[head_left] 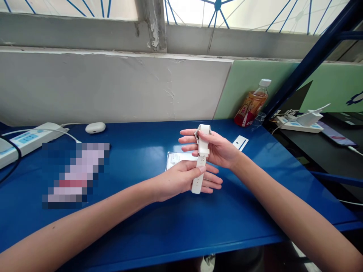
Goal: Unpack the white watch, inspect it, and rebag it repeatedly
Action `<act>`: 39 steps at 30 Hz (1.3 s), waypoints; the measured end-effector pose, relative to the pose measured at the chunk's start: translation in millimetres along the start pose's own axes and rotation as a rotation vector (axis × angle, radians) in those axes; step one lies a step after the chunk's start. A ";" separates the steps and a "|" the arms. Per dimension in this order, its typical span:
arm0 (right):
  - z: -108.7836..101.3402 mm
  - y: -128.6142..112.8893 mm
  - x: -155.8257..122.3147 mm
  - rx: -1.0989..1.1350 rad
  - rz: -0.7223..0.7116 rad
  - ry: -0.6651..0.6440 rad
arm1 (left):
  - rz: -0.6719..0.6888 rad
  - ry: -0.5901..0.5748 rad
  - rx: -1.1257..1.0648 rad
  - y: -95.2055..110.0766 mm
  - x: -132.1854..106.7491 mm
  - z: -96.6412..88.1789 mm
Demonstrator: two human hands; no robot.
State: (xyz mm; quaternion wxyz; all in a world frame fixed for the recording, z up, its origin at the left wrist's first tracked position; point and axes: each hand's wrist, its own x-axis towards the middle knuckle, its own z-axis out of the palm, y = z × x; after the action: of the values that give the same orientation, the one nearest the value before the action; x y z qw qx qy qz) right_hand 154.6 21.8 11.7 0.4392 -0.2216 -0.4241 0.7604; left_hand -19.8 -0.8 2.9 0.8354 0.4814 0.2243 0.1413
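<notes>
A white wristwatch-like device with a white strap [200,158] is held above the blue table [159,223]. My right hand [215,148] grips its upper end, thumb across the strap and fingers behind the body. My left hand [184,179] pinches the lower strap between thumb and fingers, the strap's tip sticking out below. A clear plastic bag with a white label [177,158] lies flat on the table just behind my left hand.
A white power strip [31,139] and a white oval case [95,127] sit at the back left. A bottle of amber drink [252,104] leans at the back right beside a small white card [240,143]. Another power strip with a charger [300,122] lies right of a blue frame post.
</notes>
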 end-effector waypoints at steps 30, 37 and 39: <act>3.8 -1.8 -3.0 0.114 0.052 -0.068 | -0.054 -0.059 -0.154 5.3 -4.3 -0.4; 3.0 1.7 -2.8 0.123 0.041 -0.108 | -0.049 -0.023 -0.147 6.6 -2.7 0.2; 2.3 2.5 -2.7 0.111 0.042 -0.115 | -0.056 -0.005 -0.143 7.6 -2.1 0.7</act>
State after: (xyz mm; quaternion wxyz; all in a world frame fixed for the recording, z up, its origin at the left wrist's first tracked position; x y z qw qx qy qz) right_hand 153.1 17.8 10.7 0.4096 -0.1619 -0.4010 0.8033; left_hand -21.4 1.5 10.3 0.8719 0.4145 0.2249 0.1320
